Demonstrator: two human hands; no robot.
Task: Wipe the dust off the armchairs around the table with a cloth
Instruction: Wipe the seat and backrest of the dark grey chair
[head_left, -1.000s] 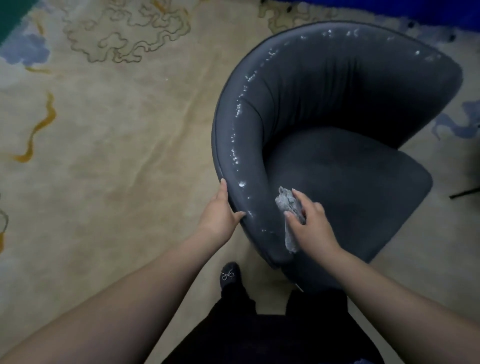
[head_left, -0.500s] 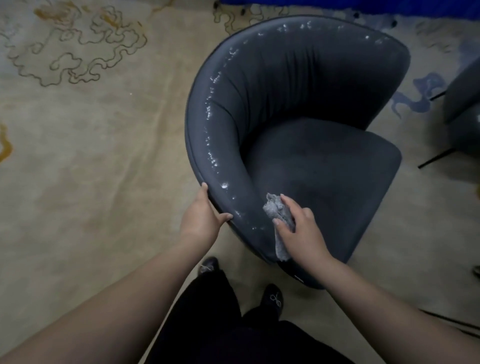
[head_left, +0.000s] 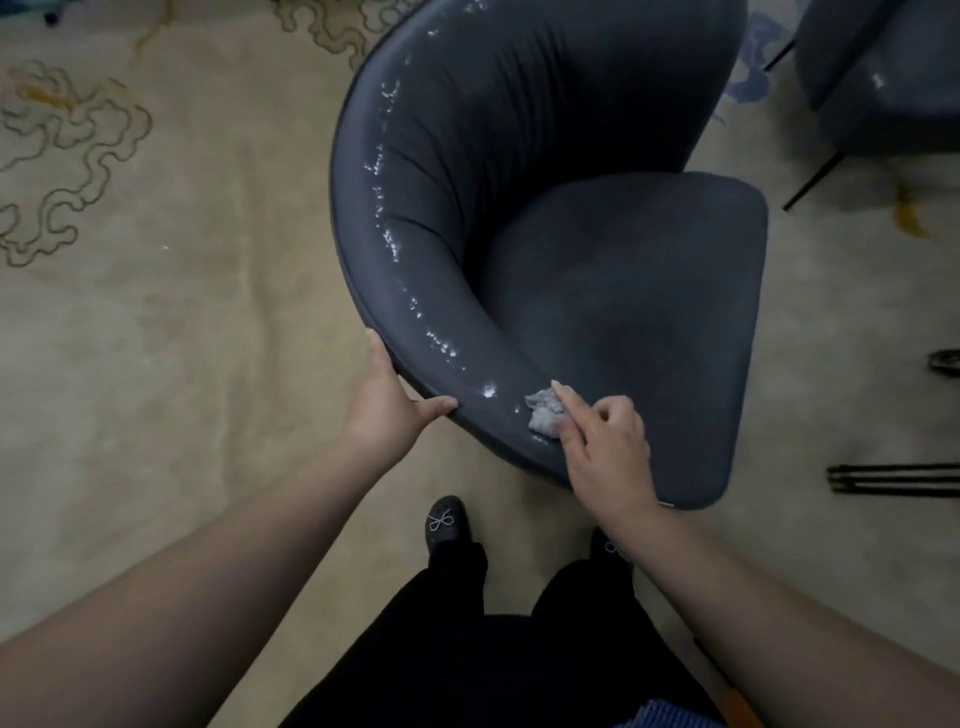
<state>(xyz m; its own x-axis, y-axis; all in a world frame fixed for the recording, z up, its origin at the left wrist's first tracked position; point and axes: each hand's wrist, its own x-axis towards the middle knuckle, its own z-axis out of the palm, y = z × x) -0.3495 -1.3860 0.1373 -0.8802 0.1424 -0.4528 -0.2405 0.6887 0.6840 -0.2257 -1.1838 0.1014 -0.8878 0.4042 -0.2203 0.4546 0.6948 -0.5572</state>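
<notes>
a patterned beige carpet (head_left: 156, 338) fills the left of the view, and on it stands a dark blue armchair (head_left: 623, 291) seen from above by the person cleaning it. the left hand (head_left: 387, 402) grips the outer edge of the chair's curved rim, fingers on the outside and thumb hooked over the top, bracing the seat. from there a trail of pale dust flecks (head_left: 441, 340) runs along the rim's crest, curving up and away toward the far top of the backrest. at the near end of that trail sits the grey cloth (head_left: 543, 410), bunched small and pressed against the rim by the right hand (head_left: 602, 447), whose fingers (head_left: 569, 402) pinch it from above. the uncleaned stretch lies to the left of and beyond the cloth, following the arc of the rim, so the wiping hand is the nearer one and would likely have to sweep along that curve. a second armchair (head_left: 883, 88) shows partly at the upper right.
</notes>
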